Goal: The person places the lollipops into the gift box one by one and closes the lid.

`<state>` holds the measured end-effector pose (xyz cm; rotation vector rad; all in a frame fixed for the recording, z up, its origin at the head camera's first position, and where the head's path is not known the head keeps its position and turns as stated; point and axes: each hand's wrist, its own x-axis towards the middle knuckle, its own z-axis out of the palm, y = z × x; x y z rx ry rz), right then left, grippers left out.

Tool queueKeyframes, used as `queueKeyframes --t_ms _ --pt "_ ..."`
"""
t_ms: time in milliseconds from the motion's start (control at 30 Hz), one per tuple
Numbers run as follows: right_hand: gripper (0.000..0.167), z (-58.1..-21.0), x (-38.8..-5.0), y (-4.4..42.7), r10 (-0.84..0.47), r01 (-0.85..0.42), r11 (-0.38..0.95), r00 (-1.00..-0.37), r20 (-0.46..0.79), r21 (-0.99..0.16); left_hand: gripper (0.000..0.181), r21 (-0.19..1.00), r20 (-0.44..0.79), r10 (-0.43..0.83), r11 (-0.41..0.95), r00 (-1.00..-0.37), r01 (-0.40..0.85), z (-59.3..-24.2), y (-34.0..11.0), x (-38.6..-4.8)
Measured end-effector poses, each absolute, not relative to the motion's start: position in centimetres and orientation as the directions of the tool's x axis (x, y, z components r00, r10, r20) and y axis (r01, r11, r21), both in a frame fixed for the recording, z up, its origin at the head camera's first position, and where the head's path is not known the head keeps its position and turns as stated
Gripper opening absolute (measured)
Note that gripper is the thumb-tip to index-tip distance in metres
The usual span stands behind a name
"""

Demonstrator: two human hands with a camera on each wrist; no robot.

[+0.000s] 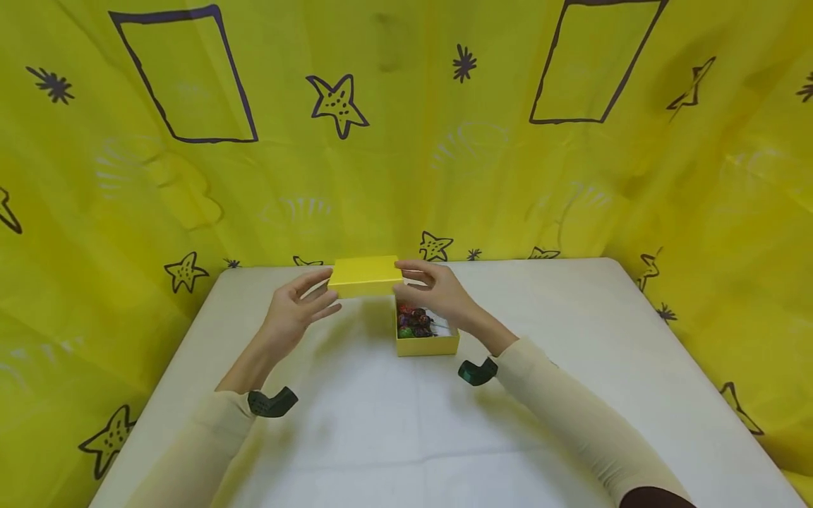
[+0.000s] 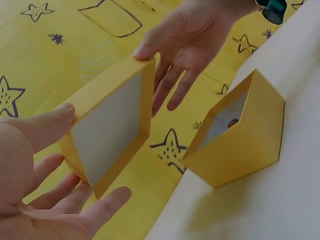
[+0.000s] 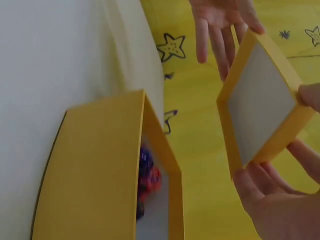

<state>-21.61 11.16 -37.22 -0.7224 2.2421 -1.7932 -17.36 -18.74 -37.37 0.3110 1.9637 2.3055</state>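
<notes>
A yellow box lid with a white inside is held up off the table between both hands. My left hand grips its left end, thumb on one side and fingers on the other. At the opposite end my right hand pinches the lid between thumb and fingers. The lid's hollow side shows in the left wrist view. Just right of the lid and below it, the open yellow box stands on the table. Inside lie several round, colourful wrapped lollipops, partly hidden by the right hand in the head view.
A white cloth covers the table. Yellow curtains with dark star and frame drawings hang behind and at both sides. Dark green wrist devices sit on both sleeves.
</notes>
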Motion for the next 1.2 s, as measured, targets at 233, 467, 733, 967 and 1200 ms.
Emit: queueKeyframes --t_ms 233,467,733,967,1200 --pt "0.053 -36.8 -20.8 15.5 -0.541 -0.293 0.185 -0.827 0.151 -0.938 0.060 0.996 0.079 0.282 0.010 -0.956 0.086 -37.8 -16.7 -17.3" --pt "0.054 -37.7 -20.5 18.7 -0.578 -0.313 0.210 -0.804 0.140 -0.926 0.059 0.990 0.110 0.317 0.047 -0.942 0.131 -39.1 -14.4 -17.3" --pt "0.055 -39.9 -19.7 20.8 -0.569 -0.320 0.245 -0.812 0.131 -0.915 0.061 0.993 0.107 0.319 0.012 -0.942 0.117 -41.7 -12.2 -17.5" --pt "0.054 -41.9 -19.4 21.1 -0.540 -0.345 0.268 -0.827 0.156 -0.900 0.060 0.995 0.093 0.329 -0.056 -0.940 0.078 -43.8 -11.6 -17.9" --pt "0.055 -42.9 -19.3 21.3 -0.533 -0.361 0.268 -0.828 0.175 -0.893 0.055 0.998 0.070 0.331 -0.023 -0.941 0.066 -45.0 -11.1 -18.1"
